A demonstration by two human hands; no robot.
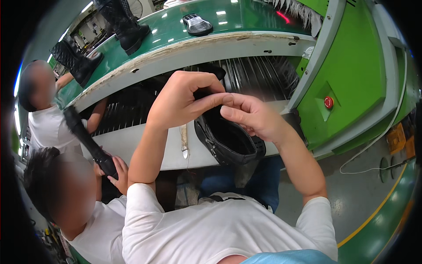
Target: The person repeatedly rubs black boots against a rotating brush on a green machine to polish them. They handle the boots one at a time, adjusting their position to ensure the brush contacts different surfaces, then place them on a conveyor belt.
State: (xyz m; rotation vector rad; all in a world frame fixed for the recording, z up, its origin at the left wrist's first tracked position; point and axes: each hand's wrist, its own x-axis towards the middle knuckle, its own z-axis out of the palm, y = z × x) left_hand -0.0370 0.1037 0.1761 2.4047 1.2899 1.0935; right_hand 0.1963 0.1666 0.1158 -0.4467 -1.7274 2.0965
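My left hand [189, 97] and my right hand [255, 115] meet at the fingertips, thumbs and fingers pinched together. Whatever lies between them, if anything, is too small or hidden to make out. Just below them a black boot [235, 147] with straps and a buckle on its side rests on the white ledge [169, 152], its opening facing me. Its far part is partly covered by my hands. Left of the boot lies a slim hand tool [183, 140] with a tan wrapped grip and a pale pointed end.
Beyond a rack of metal rods [255, 75] runs a green conveyor belt [171, 26], carrying black boots [123, 26] and a silver-and-black sole-shaped piece [197, 24]. On the right stands a green machine [351, 79] with a red button [328, 103]. At left, a co-worker holds a black boot [90, 143].
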